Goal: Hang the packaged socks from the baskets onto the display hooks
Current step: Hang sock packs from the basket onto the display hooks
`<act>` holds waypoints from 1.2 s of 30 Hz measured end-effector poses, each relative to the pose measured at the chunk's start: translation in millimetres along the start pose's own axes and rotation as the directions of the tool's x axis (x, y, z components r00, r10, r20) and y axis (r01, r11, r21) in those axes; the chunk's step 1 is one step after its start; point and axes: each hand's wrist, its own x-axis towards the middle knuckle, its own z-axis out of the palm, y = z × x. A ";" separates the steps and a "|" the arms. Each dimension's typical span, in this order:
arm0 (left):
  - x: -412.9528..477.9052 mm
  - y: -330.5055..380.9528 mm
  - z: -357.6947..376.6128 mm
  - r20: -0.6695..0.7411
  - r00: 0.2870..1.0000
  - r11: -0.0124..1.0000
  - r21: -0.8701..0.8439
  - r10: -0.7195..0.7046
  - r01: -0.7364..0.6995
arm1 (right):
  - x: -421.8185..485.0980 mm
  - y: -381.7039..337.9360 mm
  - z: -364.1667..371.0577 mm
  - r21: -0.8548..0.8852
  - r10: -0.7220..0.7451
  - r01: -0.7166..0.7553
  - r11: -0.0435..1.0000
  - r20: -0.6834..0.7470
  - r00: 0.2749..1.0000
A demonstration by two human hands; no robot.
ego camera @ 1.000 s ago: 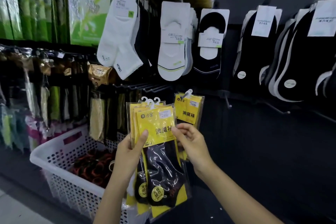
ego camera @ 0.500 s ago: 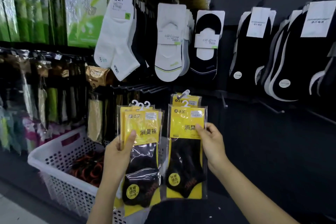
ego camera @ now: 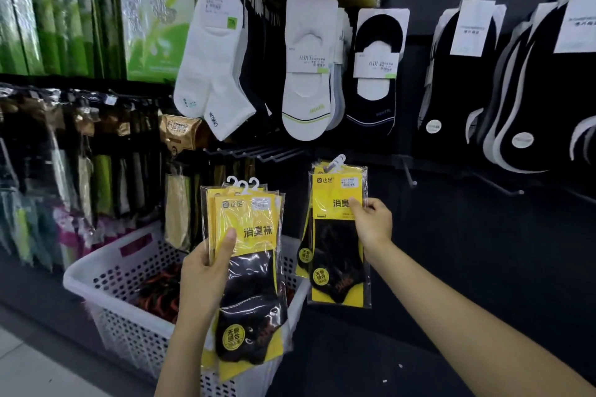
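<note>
Fingers of left hand gripping three sock packs, right hand pinching one pack, one white basket

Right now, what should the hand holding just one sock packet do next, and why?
Probably finish hanging it, then let go: the right hand pinches the single packet before a hung packet; the left hand grips a stack.

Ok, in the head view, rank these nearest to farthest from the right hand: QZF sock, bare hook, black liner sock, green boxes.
1. Bare hook, just up-right of the right hand, which has a pack in its grip.
2. Black liner sock, above the hand.
3. QZF sock, upper left.
4. Green boxes, far top left.
</note>
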 end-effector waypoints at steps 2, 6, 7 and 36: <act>-0.4 1.2 1.2 0.003 1.000 1.000 -0.009 0.005 -0.005 | 3.9 4.5 0.4 0.002 0.055 -0.055 0.999 -0.058 0.997; -2.6 5.5 3.9 0.027 1.000 1.000 -0.020 0.011 -0.010 | -4.9 19.1 -13.3 -0.016 0.092 -0.097 0.995 -0.194 0.977; -3.2 5.8 5.0 0.034 0.999 0.999 -0.038 0.011 -0.010 | -10.8 21.4 -17.1 -0.019 0.100 -0.106 0.994 -0.200 0.975; -10.4 3.5 31.0 0.141 0.985 0.995 -0.025 0.101 -0.099 | -63.3 -17.1 -38.4 0.178 -0.096 0.056 0.982 0.225 0.970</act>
